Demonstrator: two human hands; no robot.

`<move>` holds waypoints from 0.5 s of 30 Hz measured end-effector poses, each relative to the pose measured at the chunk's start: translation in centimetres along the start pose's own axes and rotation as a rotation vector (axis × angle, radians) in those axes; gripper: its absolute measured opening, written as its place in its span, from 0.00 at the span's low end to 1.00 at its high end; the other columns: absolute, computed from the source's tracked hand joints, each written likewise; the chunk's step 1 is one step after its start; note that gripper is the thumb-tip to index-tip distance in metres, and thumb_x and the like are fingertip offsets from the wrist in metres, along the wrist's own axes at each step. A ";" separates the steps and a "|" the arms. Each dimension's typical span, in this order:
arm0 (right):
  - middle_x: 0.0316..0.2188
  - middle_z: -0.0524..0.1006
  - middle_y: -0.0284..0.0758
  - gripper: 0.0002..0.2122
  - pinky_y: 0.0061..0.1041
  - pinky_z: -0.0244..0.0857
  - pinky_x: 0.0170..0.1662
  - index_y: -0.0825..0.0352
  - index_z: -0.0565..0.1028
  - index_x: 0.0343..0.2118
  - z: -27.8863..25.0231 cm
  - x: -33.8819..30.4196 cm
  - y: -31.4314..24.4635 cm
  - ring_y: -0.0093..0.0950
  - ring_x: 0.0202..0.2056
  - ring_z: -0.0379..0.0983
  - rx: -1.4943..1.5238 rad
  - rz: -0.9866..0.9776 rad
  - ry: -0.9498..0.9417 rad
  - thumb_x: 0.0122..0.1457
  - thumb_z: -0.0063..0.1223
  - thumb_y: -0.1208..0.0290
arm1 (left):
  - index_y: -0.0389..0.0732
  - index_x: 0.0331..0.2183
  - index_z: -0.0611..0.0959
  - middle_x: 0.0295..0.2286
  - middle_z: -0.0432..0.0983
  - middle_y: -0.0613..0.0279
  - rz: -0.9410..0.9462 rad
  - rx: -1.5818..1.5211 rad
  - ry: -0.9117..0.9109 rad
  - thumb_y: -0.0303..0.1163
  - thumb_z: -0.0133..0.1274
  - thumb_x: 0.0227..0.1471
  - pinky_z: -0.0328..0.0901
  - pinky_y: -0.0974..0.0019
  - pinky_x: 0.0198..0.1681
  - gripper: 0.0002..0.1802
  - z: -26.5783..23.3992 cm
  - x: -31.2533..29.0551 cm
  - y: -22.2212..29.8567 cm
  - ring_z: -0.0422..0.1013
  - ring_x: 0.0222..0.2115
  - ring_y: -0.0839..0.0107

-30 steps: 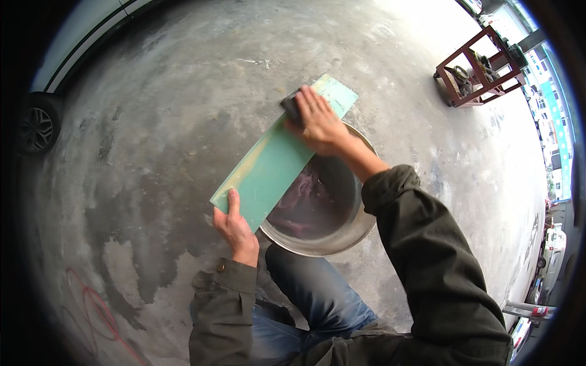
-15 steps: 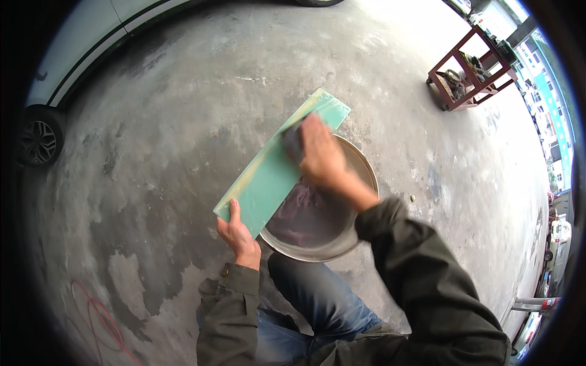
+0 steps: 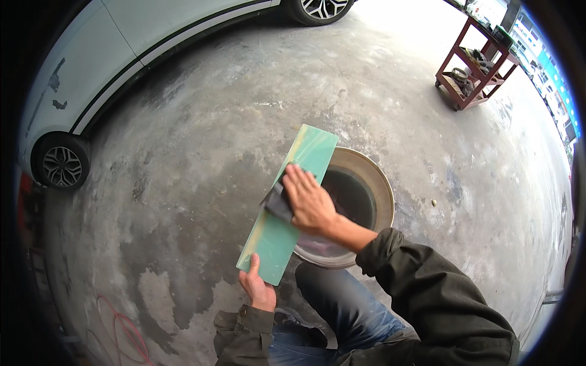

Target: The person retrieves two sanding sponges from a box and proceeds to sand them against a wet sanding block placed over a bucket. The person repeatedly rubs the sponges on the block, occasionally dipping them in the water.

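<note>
A long, flat, pale green panel (image 3: 267, 243) with a yellowish band along its left edge slants away in front of me. My left hand (image 3: 259, 289) grips its near end, thumb on top and fingers underneath. Across the panel's middle, my right hand (image 3: 310, 201) presses a dark grey sheet of sandpaper (image 3: 277, 204) against the surface, fingers extended together over it. The panel's far right edge overlaps a round metal basin (image 3: 386, 186) holding murky liquid. Something pinkish shows low in the basin, partly hidden by my right wrist.
A white car (image 3: 125, 46) with scuffed paint stands at the left and back. At the far right is a red wheeled cart (image 3: 470, 64) with tools and tape on its shelves. A red hose (image 3: 129, 329) lies on the concrete floor at lower left.
My right hand and the sandpaper have slid down the panel toward my left hand. The panel now points more steeply away from me, and the view has shifted, showing more of the car.
</note>
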State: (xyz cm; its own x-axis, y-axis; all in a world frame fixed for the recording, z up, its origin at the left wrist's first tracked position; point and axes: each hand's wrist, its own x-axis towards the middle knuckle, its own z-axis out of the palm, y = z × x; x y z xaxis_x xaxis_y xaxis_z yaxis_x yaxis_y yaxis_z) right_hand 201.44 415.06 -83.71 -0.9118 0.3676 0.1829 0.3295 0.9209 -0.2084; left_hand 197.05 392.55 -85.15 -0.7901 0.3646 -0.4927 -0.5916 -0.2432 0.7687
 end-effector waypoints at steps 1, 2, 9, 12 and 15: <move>0.68 0.52 0.56 0.41 0.40 0.41 0.72 0.80 0.59 0.62 0.5 -0.8 -1.2 0.45 0.70 0.46 -0.029 -0.097 -0.029 0.44 0.55 0.65 | 0.32 0.54 0.74 0.50 0.73 0.56 -0.044 -0.031 -0.027 0.28 0.53 0.61 0.68 0.60 0.50 0.21 -0.1 0.1 -0.1 0.71 0.49 0.63; 0.68 0.52 0.54 0.38 0.40 0.41 0.72 0.79 0.59 0.63 -0.2 -1.4 -2.2 0.43 0.70 0.47 0.123 -0.214 -0.056 0.46 0.51 0.69 | 0.31 0.53 0.74 0.50 0.74 0.55 -0.085 -0.058 -0.039 0.25 0.54 0.60 0.68 0.61 0.50 0.20 -0.6 0.2 -0.1 0.71 0.49 0.64; 0.66 0.59 0.50 0.29 0.38 0.47 0.70 0.75 0.61 0.63 0.8 5.2 6.3 0.41 0.68 0.53 -0.120 0.051 0.146 0.60 0.43 0.64 | 0.29 0.50 0.77 0.47 0.76 0.55 -0.040 -0.028 -0.067 0.20 0.56 0.56 0.68 0.62 0.50 0.19 0.9 0.4 0.0 0.73 0.46 0.65; 0.67 0.57 0.52 0.31 0.42 0.46 0.70 0.76 0.58 0.65 2.6 0.8 0.3 0.43 0.69 0.51 -0.137 -0.196 0.023 0.57 0.40 0.69 | 0.28 0.49 0.78 0.46 0.77 0.55 0.027 -0.006 0.009 0.19 0.55 0.56 0.68 0.62 0.49 0.18 0.4 0.1 0.9 0.74 0.45 0.66; 0.66 0.60 0.48 0.30 0.39 0.49 0.69 0.72 0.61 0.65 0.1 2.7 6.0 0.40 0.68 0.54 -0.048 -0.209 0.013 0.59 0.41 0.65 | 0.28 0.48 0.78 0.45 0.77 0.55 0.028 0.043 -0.003 0.18 0.55 0.56 0.69 0.63 0.48 0.17 0.4 0.0 0.9 0.74 0.44 0.66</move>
State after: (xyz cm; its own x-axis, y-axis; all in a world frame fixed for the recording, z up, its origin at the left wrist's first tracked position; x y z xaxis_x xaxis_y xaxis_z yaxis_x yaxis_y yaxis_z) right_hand 200.91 421.51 -84.60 -0.9585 0.1689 0.2295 0.1448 0.9824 -0.1184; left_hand 196.58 392.64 -84.27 -0.8058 0.3607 -0.4696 -0.5617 -0.2148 0.7990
